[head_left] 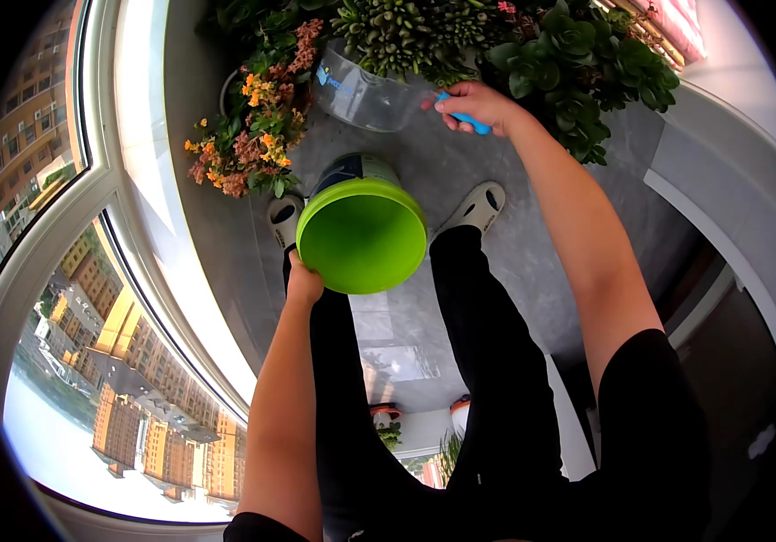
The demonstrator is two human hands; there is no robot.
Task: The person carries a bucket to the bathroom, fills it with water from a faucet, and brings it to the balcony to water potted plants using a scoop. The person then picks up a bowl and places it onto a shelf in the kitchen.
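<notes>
My left hand (305,278) grips the lower left rim of a bright green bucket (361,237). The bucket is tilted with its mouth facing me, and I see no contents inside. Part of its outer wall is dark. My right hand (478,107) is closed around the blue handle (467,116) of a clear plastic water scoop (365,90). The scoop's body, with a blue print on it, is beside a dense succulent (415,36), whose leaves hang over its upper edge. The join between handle and body is hard to make out.
Orange-flowered plants (257,135) stand at the left, and a broad-leaved plant (577,63) is at the right. A large window (108,271) runs along the left wall. My shoes (478,206) are on the grey tiled floor (397,334). More pots (386,412) sit behind my legs.
</notes>
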